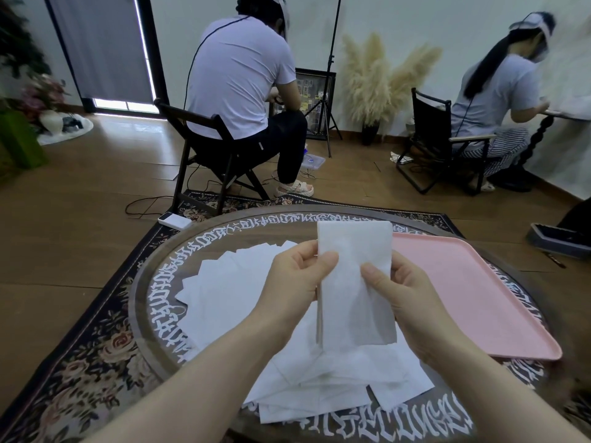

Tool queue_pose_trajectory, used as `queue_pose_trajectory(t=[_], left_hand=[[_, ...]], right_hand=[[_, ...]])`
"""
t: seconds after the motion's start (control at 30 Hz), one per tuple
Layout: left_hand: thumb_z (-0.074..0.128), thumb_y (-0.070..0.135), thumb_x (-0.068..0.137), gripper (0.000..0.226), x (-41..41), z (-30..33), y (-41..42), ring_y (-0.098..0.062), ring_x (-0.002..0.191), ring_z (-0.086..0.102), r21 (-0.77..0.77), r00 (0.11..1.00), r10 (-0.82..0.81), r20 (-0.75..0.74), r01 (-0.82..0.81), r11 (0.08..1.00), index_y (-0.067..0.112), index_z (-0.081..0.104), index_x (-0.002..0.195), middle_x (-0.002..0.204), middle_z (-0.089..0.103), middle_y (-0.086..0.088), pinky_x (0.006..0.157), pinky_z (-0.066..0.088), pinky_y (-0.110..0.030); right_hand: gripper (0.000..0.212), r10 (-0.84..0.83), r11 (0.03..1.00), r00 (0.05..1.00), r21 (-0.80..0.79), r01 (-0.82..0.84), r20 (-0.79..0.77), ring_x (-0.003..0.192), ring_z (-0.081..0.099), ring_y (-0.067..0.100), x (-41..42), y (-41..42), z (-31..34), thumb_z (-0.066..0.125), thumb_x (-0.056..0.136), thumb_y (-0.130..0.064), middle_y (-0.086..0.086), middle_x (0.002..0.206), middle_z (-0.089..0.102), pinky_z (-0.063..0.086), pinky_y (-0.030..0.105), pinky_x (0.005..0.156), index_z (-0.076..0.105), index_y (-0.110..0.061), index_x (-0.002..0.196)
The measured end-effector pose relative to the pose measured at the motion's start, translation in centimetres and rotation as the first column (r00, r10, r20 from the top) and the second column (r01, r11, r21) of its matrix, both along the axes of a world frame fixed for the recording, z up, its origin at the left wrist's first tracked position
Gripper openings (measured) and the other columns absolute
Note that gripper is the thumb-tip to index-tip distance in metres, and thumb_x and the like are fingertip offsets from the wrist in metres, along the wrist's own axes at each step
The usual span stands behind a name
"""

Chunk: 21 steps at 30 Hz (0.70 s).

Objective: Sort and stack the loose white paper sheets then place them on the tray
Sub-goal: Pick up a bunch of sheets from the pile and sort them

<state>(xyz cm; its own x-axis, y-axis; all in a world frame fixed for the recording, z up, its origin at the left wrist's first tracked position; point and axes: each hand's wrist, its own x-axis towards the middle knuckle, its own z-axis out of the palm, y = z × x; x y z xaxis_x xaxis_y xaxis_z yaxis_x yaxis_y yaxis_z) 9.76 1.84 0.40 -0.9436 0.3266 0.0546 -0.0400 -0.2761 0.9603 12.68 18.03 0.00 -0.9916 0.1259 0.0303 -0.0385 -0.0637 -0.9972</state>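
A small stack of white paper sheets [353, 282] stands upright above the round table, held between both hands. My left hand [294, 279] pinches its left edge with the thumb on the front. My right hand [403, 295] pinches its right edge, thumb on the front too. Several loose white sheets [230, 282] lie spread over the tabletop below and to the left, with more [335, 388] heaped near the front edge. The pink tray [473, 298] sits on the right side of the table with nothing on it.
The round table [166, 282] has a dark rim with white script and stands on a floral rug [80, 362]. Two seated people on folding chairs work with their backs turned beyond the table. A white power bank [175, 221] lies on the floor at the rug's edge.
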Motion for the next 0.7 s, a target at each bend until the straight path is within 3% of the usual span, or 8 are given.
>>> queue_pose_trajectory(t=[0.1,0.2,0.3,0.37,0.4,0.53,0.63,0.7], left_hand=[[0.056,0.011,0.098,0.017,0.0,-0.1,0.1,-0.01,0.078,0.072,0.04,0.998,0.063,0.019,-0.063,0.997,0.012,0.07,0.107,0.092,0.077,-0.001,0.064,0.055,-0.019],[0.055,0.013,0.098,0.017,0.0,0.1,0.2,-0.015,0.083,0.072,0.087,0.996,0.065,0.067,-0.071,0.994,0.012,0.069,0.109,0.099,0.077,-0.004,0.075,0.059,-0.028],[0.052,0.012,0.099,0.017,0.0,0.1,0.2,-0.019,0.084,0.072,0.178,0.987,0.063,0.147,-0.089,0.98,0.01,0.068,0.107,0.101,0.076,-0.007,0.075,0.059,-0.031],[0.05,0.011,0.1,0.017,-0.1,0.0,0.3,-0.019,0.084,0.072,0.248,0.972,0.094,0.216,-0.148,0.957,0.01,0.067,0.102,0.098,0.076,-0.008,0.073,0.06,-0.031],[0.051,0.011,0.1,0.016,-0.2,-0.1,0.3,-0.019,0.084,0.072,0.267,0.96,0.121,0.251,-0.189,0.945,0.01,0.066,0.1,0.097,0.075,-0.008,0.074,0.059,-0.033],[0.059,0.004,0.094,0.01,-1.0,-0.3,-0.6,-0.018,0.08,0.069,0.209,0.932,0.23,0.281,-0.293,0.933,0.011,0.065,0.098,0.094,0.073,-0.006,0.073,0.058,-0.033],[0.068,-0.002,0.086,0.02,-2.0,-0.5,-2.4,-0.013,0.076,0.068,-0.057,0.967,0.256,0.008,-0.255,0.965,0.014,0.065,0.098,0.091,0.074,-0.002,0.061,0.055,-0.024],[0.073,0.0,0.081,0.024,-2.6,-0.6,-3.8,-0.011,0.076,0.067,-0.291,0.962,0.195,-0.193,-0.246,0.925,0.017,0.067,0.097,0.09,0.075,0.002,0.065,0.053,-0.022]], right_hand=[[0.025,-0.053,0.998,0.998,0.033,0.054,-0.024,0.092,0.071,0.015,0.2,-0.5,0.0,0.067,0.09,-0.016,0.001,0.103,0.075,0.054,0.02,0.068,0.063,-0.013,0.114],[0.06,-0.156,0.968,0.985,0.19,0.166,-0.066,0.106,0.063,0.007,-0.1,-0.4,0.1,0.079,0.071,-0.039,-0.007,0.115,0.067,0.05,0.023,0.081,0.055,-0.02,0.122],[0.081,0.036,0.992,0.994,0.114,-0.049,0.106,0.107,0.068,0.013,-0.3,0.0,0.2,0.091,0.061,-0.046,-0.005,0.117,0.071,0.055,0.032,0.087,0.054,-0.019,0.129],[0.071,0.19,0.971,0.946,0.094,-0.221,0.262,0.102,0.071,0.018,-0.2,0.1,0.1,0.086,0.062,-0.047,-0.002,0.112,0.074,0.054,0.037,0.089,0.063,-0.02,0.123],[0.063,0.215,0.952,0.924,0.143,-0.27,0.316,0.097,0.071,0.015,-0.1,0.1,-0.1,0.085,0.062,-0.046,-0.003,0.107,0.076,0.052,0.033,0.085,0.067,-0.02,0.117],[0.024,0.158,0.925,0.916,0.269,-0.269,0.37,0.061,0.059,0.01,0.0,0.1,-0.7,0.083,0.076,-0.027,-0.001,0.076,0.074,0.037,0.021,0.056,0.072,-0.012,0.092],[0.009,0.05,0.923,0.97,0.359,-0.136,0.238,0.046,0.049,0.011,0.2,0.5,-0.3,0.078,0.08,-0.012,-0.005,0.06,0.067,0.034,0.013,0.044,0.07,-0.009,0.082],[0.01,-0.012,0.9,0.993,0.434,-0.039,0.113,0.044,0.046,0.013,0.2,0.6,-0.2,0.076,0.08,-0.009,-0.007,0.053,0.063,0.035,0.014,0.044,0.068,-0.013,0.075]])
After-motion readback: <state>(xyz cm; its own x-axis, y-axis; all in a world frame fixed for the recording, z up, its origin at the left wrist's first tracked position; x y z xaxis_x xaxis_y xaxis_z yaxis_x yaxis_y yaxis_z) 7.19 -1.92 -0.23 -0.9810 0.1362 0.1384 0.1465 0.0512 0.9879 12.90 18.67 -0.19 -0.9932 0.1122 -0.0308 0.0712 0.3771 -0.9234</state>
